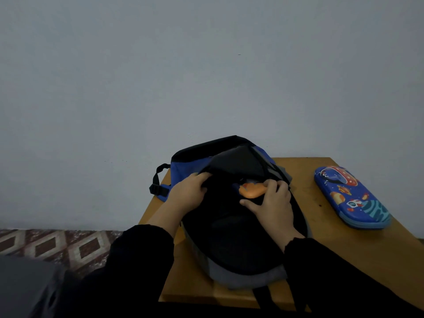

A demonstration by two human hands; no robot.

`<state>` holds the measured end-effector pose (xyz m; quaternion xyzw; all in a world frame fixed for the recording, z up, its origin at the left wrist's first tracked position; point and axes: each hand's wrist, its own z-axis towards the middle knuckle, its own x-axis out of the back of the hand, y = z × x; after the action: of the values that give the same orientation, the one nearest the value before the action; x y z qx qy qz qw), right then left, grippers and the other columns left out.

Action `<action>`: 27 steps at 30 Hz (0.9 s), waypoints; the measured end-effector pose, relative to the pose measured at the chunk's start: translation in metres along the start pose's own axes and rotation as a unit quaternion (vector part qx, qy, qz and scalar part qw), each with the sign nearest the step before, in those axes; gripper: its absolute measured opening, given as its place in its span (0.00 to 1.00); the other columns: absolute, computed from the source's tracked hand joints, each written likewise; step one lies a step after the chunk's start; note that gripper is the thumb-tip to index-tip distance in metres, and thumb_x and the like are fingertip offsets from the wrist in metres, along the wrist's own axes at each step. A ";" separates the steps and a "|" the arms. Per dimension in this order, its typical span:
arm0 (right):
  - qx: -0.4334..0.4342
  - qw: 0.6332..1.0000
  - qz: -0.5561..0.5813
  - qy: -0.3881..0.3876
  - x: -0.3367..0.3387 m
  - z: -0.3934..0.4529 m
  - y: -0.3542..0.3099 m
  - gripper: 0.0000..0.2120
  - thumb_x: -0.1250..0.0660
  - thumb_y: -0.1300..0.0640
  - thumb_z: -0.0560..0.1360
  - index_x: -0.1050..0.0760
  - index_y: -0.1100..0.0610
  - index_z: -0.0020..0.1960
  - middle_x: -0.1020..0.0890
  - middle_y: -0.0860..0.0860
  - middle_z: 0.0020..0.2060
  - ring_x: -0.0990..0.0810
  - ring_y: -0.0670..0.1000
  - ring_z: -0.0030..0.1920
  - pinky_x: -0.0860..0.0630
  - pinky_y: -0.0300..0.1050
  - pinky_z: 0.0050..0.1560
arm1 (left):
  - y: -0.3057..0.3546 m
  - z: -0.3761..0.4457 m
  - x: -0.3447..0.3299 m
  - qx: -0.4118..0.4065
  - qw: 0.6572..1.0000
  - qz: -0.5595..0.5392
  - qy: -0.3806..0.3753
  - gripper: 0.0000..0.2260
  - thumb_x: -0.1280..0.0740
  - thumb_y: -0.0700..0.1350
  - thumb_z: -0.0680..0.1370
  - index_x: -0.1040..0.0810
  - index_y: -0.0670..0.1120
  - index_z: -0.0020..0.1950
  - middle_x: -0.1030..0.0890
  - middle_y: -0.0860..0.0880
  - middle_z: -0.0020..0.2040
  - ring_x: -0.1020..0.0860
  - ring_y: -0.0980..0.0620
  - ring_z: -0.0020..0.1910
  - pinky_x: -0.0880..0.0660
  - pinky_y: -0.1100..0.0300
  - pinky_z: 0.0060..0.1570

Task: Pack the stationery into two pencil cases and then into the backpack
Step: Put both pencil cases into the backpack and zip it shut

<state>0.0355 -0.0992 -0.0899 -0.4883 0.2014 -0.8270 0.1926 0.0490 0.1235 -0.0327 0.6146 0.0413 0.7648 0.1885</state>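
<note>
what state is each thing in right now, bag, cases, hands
backpack: lying on the table, top opening held open
orange pencil case: partly inside the backpack opening
blue pencil case: closed, flat on the table
left hand: gripping the opening's edge
right hand: holding the orange pencil case

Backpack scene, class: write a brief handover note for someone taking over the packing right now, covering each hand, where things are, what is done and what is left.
Left hand: grips the edge of the backpack opening, holding it open.
Right hand: holds the orange pencil case at the opening, partly inside.
Blue space-print pencil case: closed, lying on the table, right of the backpack and apart from it.
Done: no loose stationery in view.
Left: push the orange case fully in, then put in the blue one. Closing the backpack likely follows.
</note>
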 end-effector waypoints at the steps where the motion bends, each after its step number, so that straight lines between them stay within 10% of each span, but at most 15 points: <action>1: 0.013 0.999 -0.017 0.025 -0.001 -0.003 0.004 0.33 0.25 0.39 0.65 0.32 0.59 0.58 0.31 0.57 0.56 0.28 0.59 0.54 0.25 0.50 0.46 | -0.002 -0.002 -0.003 0.008 1.000 -0.004 -0.005 0.23 0.41 0.43 0.79 0.37 0.56 0.73 0.29 0.48 0.67 0.25 0.47 0.58 0.25 0.51 0.52; 7: 0.075 0.996 -0.037 0.025 -0.005 -0.008 0.007 0.18 0.29 0.47 0.73 0.28 0.58 0.54 0.28 0.55 0.51 0.25 0.56 0.45 0.29 0.45 0.36 | -0.009 -0.008 -0.018 0.016 0.999 -0.045 -0.013 0.26 0.38 0.45 0.76 0.40 0.58 0.72 0.31 0.47 0.68 0.24 0.43 0.57 0.24 0.45 0.54; 27: 0.017 0.997 0.054 -0.052 0.026 0.005 0.016 0.16 0.39 0.51 0.80 0.28 0.52 0.67 0.24 0.50 0.61 0.24 0.51 0.59 0.24 0.50 0.55 | -0.014 -0.007 -0.032 0.013 0.998 -0.051 -0.034 0.23 0.38 0.37 0.76 0.35 0.48 0.71 0.27 0.43 0.64 0.26 0.43 0.60 0.28 0.50 0.60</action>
<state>0.0308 -0.1270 -0.0774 -0.5158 0.2031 -0.7921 0.2556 0.0516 0.1267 -0.0682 0.6396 0.0762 0.7324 0.2207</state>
